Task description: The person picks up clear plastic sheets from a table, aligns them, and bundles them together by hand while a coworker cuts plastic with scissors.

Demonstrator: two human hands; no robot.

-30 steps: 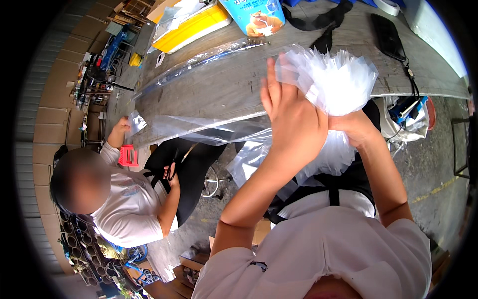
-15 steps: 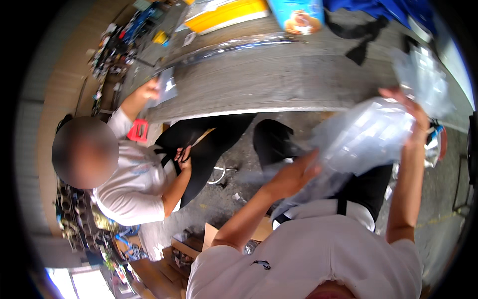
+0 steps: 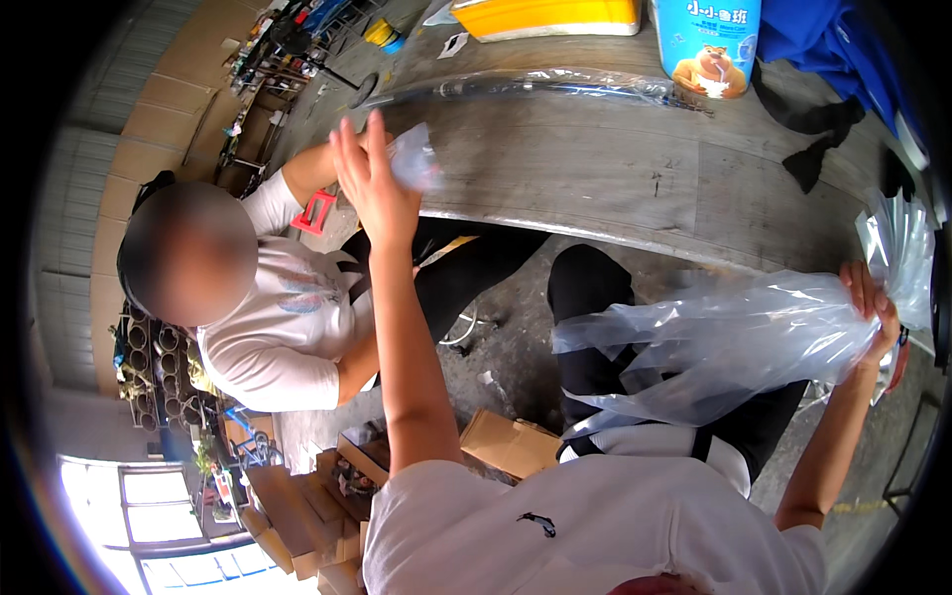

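Observation:
My left hand [image 3: 379,198] is raised toward the table's near left end, its fingers stretched out and apart. Just beyond it shows a small clear plastic bag [image 3: 415,159], beside the co-worker's hand, which mine mostly hides. At the right, my right hand [image 3: 873,312] is closed around a bunch of long clear plastic bags [image 3: 734,322]. Their loose ends hang to the left across my lap, below the table edge. Above the fist, more of the gathered plastic fans out.
A grey wooden table [image 3: 575,164] bears a long plastic-wrapped rod [image 3: 535,87], a yellow box [image 3: 550,18], a blue pouch [image 3: 706,50] and a black strap [image 3: 818,149]. A co-worker [image 3: 278,297] sits at the left. Cardboard boxes [image 3: 511,441] stand on the floor, near a red stool [image 3: 314,212].
My left hand has left the plastic bags and swung up and left toward the co-worker's small bag. My right hand has moved right and down, still gripping the bunch. The view has shifted.

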